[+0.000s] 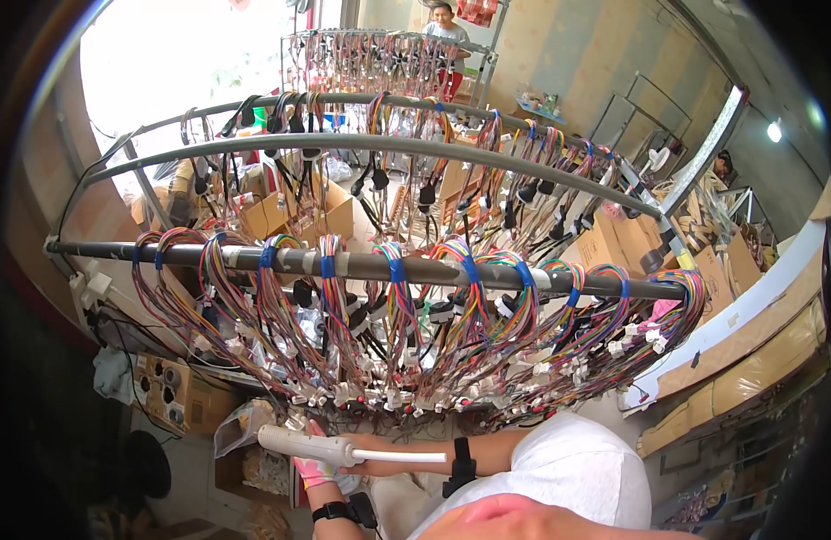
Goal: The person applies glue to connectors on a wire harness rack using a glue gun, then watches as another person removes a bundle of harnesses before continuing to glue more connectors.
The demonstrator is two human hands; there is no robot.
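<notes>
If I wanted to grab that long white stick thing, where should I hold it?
Hold the white tool at its thick left part, coming from below like the left hand in the pink glove. That end is fat and rounded, so fingers wrap it well; the right end thins to a narrow rod by the right hand.

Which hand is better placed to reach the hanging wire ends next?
Probably the left hand, in a pink glove. It sits just under the hanging wire bundles and grips the white tool. The right hand lies beside it on the tool's thin white tube.
</notes>
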